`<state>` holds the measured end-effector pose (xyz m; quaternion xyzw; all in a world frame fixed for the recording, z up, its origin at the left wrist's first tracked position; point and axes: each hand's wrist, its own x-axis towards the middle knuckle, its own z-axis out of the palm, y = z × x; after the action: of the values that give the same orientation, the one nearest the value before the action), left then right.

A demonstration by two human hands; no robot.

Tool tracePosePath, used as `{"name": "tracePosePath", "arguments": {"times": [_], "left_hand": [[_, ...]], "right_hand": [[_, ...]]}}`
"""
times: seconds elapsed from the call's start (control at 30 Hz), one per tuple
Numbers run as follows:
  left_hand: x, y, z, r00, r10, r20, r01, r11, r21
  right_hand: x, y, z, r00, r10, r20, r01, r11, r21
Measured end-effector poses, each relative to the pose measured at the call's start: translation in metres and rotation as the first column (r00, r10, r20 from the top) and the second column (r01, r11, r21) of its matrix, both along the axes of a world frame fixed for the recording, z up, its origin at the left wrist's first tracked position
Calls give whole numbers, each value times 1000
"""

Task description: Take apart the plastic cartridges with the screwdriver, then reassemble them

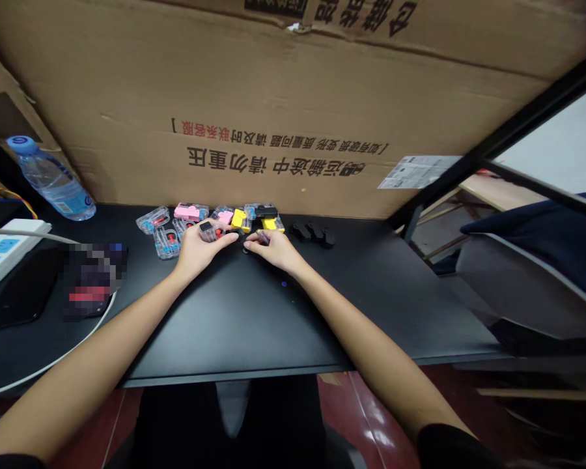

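Observation:
My left hand (199,247) is closed on a small clear plastic case (209,232) with a red part inside. A dark piece (238,232) shows by its thumb tip. Close beside it, my right hand (276,250) has its fingers pinched together; what they hold is too small to make out. Behind the hands lie several clear cases with coloured parts: a pink one (187,212), a yellow one (241,221) and one with a black part (265,212). Left of my left hand is a clear case with red and blue parts (167,242).
Several black pieces (313,233) lie to the right on the black table (224,326). A cardboard sheet (283,85) stands along the back. At the left are a water bottle (53,179), a power strip (10,244), a black phone (22,286) and a white cable (73,345).

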<state>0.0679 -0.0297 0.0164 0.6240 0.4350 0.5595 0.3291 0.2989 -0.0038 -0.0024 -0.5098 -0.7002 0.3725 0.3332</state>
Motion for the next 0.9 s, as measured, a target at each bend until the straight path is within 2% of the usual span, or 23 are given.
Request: {"name": "tracePosePath", "arguments": {"times": [0.67,0.9], "left_hand": [[-1,0,-2,1000,-26,-3,26,1000,-6],[0,-1,0,999,-41,-23,40,999,-19]], "right_hand": [[3,-4,6,990,113,79,-115,993,13],[4,-17,8,981,169,92,-180,976,126]]}}
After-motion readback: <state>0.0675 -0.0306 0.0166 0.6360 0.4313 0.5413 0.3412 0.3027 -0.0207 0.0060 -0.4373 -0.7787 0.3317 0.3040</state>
